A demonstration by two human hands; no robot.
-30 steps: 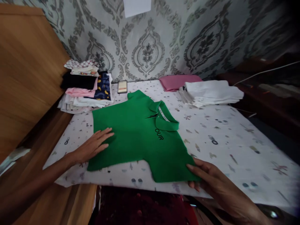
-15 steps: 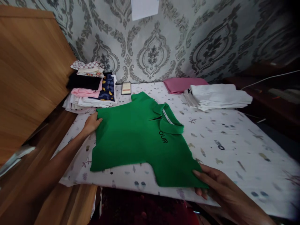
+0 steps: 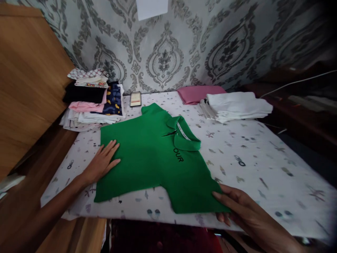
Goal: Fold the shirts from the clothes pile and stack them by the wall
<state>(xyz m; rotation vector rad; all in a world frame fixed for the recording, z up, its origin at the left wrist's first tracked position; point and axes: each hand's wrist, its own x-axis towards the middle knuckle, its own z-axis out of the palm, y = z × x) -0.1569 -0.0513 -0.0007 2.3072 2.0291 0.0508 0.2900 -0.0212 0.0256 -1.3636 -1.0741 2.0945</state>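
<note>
A green polo shirt [image 3: 142, 151] lies flat on the printed white sheet [image 3: 252, 179], its collar [image 3: 186, 144] folded down, black lettering [image 3: 178, 155] on the front. The left hand [image 3: 103, 161] rests near the hem [image 3: 98, 191], fingers spread; the right hand [image 3: 235, 203] pinches a sleeve [image 3: 196, 196].

The person has 2 bare hands, the left hand [image 3: 99, 164] and the right hand [image 3: 234, 203], both slim, with long, narrow fingers. The left forearm [image 3: 59, 203] is slender and bare as far as it shows; the right forearm [image 3: 279, 233] is bare too. Over the lap is a dark maroon garment [image 3: 147, 235], brighter red towards its right edge, with 1 small, paler reddish spot; its weave is too dim to read.
</note>
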